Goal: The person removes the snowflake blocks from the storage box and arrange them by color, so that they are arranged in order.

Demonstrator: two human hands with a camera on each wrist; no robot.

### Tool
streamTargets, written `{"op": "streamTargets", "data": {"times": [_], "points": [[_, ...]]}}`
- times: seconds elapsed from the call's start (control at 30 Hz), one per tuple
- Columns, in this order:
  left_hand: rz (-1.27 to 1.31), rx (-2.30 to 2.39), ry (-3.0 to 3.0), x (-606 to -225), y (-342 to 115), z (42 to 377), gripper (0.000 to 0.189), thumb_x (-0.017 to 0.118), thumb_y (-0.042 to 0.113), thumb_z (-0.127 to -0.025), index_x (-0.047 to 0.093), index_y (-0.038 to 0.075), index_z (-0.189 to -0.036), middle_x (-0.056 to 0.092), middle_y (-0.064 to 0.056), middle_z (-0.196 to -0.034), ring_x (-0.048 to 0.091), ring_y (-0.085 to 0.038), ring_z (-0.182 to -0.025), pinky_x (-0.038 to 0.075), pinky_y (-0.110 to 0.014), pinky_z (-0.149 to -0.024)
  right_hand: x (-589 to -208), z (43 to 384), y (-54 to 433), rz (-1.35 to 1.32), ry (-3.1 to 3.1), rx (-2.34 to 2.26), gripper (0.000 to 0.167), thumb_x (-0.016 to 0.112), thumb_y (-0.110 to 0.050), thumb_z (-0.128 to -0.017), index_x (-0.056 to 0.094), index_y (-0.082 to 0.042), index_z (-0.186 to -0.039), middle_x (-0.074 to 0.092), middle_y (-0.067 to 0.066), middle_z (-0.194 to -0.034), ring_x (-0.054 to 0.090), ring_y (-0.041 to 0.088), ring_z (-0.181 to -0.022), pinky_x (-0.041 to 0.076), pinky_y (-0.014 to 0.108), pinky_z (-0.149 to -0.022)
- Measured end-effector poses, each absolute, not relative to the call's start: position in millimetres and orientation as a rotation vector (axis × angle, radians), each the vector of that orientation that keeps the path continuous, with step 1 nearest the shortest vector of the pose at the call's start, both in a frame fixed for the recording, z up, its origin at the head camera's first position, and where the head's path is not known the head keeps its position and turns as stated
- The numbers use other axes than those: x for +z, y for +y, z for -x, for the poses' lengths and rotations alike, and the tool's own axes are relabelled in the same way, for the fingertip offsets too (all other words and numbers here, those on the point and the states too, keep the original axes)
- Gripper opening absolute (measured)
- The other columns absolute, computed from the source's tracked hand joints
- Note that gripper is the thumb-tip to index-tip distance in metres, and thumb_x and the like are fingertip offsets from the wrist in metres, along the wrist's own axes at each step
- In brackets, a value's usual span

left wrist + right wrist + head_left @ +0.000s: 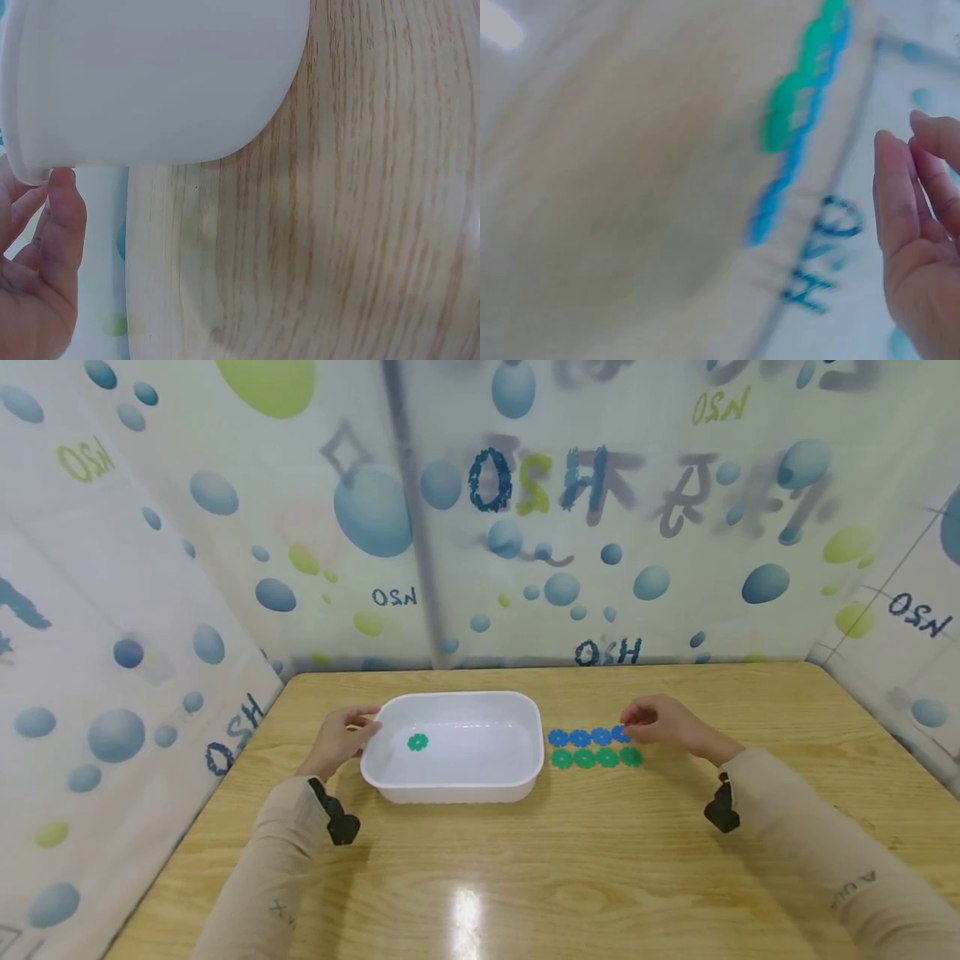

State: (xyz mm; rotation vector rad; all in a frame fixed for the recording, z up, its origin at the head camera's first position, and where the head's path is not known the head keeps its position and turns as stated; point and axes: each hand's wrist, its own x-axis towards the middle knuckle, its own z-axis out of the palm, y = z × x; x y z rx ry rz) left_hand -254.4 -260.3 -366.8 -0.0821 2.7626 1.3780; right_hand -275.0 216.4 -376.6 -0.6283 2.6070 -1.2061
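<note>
A white plastic basin (pixel 453 794) stands on the table, with one green flower-shaped piece (pixel 417 742) on its floor. At its left end my left hand (pixel 341 739) holds the rim; the left wrist view shows the thumb (pixel 66 206) against the rim's underside. Right of the basin lie a row of several blue flower-shaped pieces (pixel 580 738) and, nearer me, a row of several green ones (pixel 585 758). My right hand (pixel 656 722) hovers by the right end of the blue row, partly covering the last piece. In the right wrist view its fingers (pixel 896 187) look fairly straight, nothing visible between them.
The wooden table (pixel 480 852) reaches back to a patterned curtain (pixel 525 568) with bubbles and lettering. Similar sheets hang at the left and right. Dark bands (pixel 339 814) sit on both wrists.
</note>
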Motion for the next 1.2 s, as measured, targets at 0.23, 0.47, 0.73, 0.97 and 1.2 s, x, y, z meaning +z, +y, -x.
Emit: {"op": "streamTargets", "data": {"times": [0.23,0.47,0.73,0.97,1.2], "points": [[0.089,1.381,2.762,-367.4,-264.0,258.0,0.039,0.054,0.016,-0.089,0.048,0.004,-0.125,0.049,-0.017,-0.106,0.048,-0.024,-0.085,0.049,-0.026,-0.06,-340.0,279.2,161.7,0.702,2.45,-1.311,0.027,0.057,-0.02,-0.087,0.055,0.003,-0.101,0.057,0.014,-0.091,0.055,0.032,-0.084,0.049,0.04,-0.073],[0.086,1.416,2.759,-365.9,-264.6,255.0,0.038,0.053,0.012,-0.089,0.048,0.002,-0.125,0.049,-0.017,-0.103,0.049,-0.022,-0.082,0.049,-0.026,-0.058,-319.0,285.8,98.7,0.83,2.258,-1.35,0.028,0.056,-0.018,-0.088,0.055,0.006,-0.103,0.057,0.017,-0.094,0.056,0.033,-0.088,0.05,0.034,-0.072],[0.09,1.433,2.75,-367.2,-265.5,255.8,0.038,0.054,0.013,-0.089,0.048,0.003,-0.125,0.049,-0.017,-0.101,0.05,-0.021,-0.081,0.05,-0.026,-0.058,-313.2,299.9,38.2,0.887,2.269,-1.306,0.023,0.057,-0.015,-0.087,0.057,0.003,-0.101,0.059,0.013,-0.092,0.057,0.03,-0.085,0.05,0.032,-0.07],[0.108,1.453,2.734,-368.1,-264.6,255.3,0.038,0.054,0.012,-0.088,0.048,0.003,-0.125,0.05,-0.017,-0.101,0.05,-0.021,-0.082,0.049,-0.026,-0.057,-318.0,312.9,-7.3,0.959,2.279,-1.211,0.017,0.059,-0.015,-0.086,0.06,-0.002,-0.097,0.059,0.015,-0.092,0.055,0.02,-0.078,0.05,0.026,-0.066],[0.101,1.476,2.736,-369.0,-260.9,254.9,0.037,0.054,0.013,-0.088,0.049,0.003,-0.124,0.051,-0.017,-0.102,0.051,-0.022,-0.082,0.049,-0.026,-0.057,-327.3,319.7,-27.7,1.011,2.274,-1.209,0.013,0.061,-0.011,-0.084,0.06,-0.002,-0.093,0.059,0.006,-0.083,0.054,0.018,-0.075,0.05,0.026,-0.065]]}}
